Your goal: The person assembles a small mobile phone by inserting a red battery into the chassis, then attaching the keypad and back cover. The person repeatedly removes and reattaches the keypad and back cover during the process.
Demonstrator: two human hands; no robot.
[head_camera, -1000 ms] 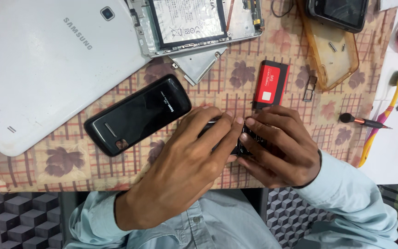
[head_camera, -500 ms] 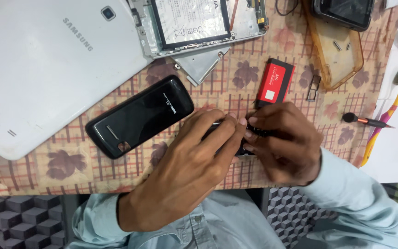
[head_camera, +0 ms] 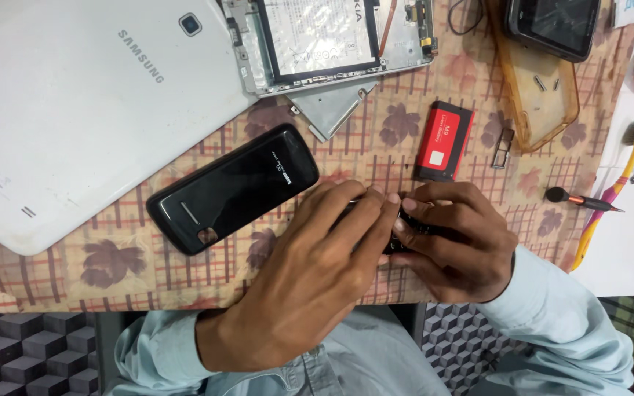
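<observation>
Both my hands meet at the table's near edge over a small black phone body (head_camera: 405, 227), mostly hidden under my fingers. My left hand (head_camera: 310, 271) covers its left part with fingertips pressed on it. My right hand (head_camera: 456, 238) grips it from the right side. A glossy black back cover (head_camera: 232, 188) lies just left of my hands. A red battery (head_camera: 444, 141) lies right above them.
A large white tablet (head_camera: 67, 103) lies face down at the left. An opened device with exposed battery (head_camera: 332, 40) sits at the top, an amber phone case (head_camera: 544, 88) and a black device (head_camera: 552, 26) at top right. A yellow toothbrush (head_camera: 610, 191) and small brush (head_camera: 581, 199) lie at right.
My hands have stayed on the small phone with only slight finger shifts. The view has moved a little, nothing else changed place.
</observation>
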